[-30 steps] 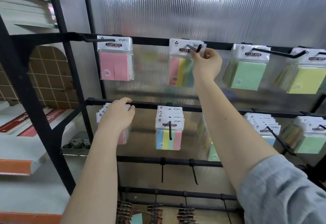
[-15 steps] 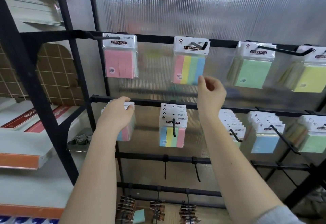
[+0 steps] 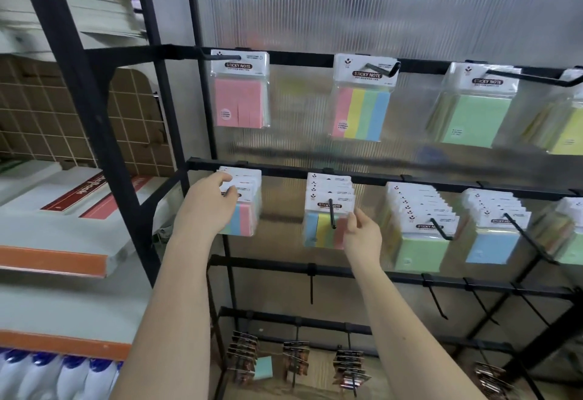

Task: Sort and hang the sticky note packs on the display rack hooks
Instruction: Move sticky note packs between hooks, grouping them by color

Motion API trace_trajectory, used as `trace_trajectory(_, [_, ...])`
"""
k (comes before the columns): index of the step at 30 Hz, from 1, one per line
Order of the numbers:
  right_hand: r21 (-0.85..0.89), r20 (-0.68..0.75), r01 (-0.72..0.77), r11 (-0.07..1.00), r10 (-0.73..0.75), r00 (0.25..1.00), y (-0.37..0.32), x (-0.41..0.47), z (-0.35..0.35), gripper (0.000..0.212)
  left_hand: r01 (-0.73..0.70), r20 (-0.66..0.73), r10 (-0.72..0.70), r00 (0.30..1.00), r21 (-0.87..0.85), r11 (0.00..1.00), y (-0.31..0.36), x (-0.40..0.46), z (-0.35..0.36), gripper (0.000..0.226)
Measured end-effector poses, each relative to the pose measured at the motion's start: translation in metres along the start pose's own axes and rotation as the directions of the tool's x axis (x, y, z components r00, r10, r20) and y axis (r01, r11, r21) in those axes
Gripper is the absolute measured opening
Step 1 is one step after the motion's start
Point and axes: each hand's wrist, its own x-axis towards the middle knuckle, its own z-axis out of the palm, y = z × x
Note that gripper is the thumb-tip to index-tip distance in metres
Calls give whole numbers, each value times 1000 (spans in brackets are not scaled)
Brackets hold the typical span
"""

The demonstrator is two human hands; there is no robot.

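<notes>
Dropped from the top-row pack (image 3: 360, 97) to the middle row: right hand (image 3: 359, 234) now pinches the right edge of the front striped pack (image 3: 326, 224) on the middle hook (image 3: 332, 214). Left hand (image 3: 209, 207) grips the leftmost stack (image 3: 244, 202), fingers curled over the header cards. Hook's long axis runs out toward the viewer, tip downward; packs hang flat-faced, long axis vertical. Probably calls for a pull along the hook, right hand nearer.
</notes>
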Motion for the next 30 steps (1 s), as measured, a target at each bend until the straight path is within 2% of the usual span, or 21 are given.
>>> trace_trajectory(4, [18, -18, 0, 1000, 0, 1000, 4, -8, 7, 31, 8, -9, -8, 1000, 26, 1000, -7, -3, -5, 38])
trace_trajectory(12, [96, -159, -74, 993, 88, 983, 6, -19, 19, 32, 1, -5, -1, 1000, -7, 1000, -19, -8, -10, 38])
trace_trajectory(21, [85, -149, -84, 993, 96, 984, 3, -28, 25, 37, -2, 4, 2, 1000, -7, 1000, -25, -13, -16, 39])
trace_trajectory(25, [106, -166, -111, 988, 128, 978, 0, -30, 24, 29, 3, 2, -3, 1000, -8, 1000, -25, -15, -19, 39])
trace_trajectory(28, [154, -113, -110, 982, 128, 985, -2, -29, 21, 29, 12, 12, -12, 1000, -6, 1000, -27, -15, -18, 39])
trace_trajectory(30, [210, -80, -107, 972, 126, 989, -2, -28, 18, 20, 21, 27, -21, 999, -19, 1000, -29, -12, -16, 39])
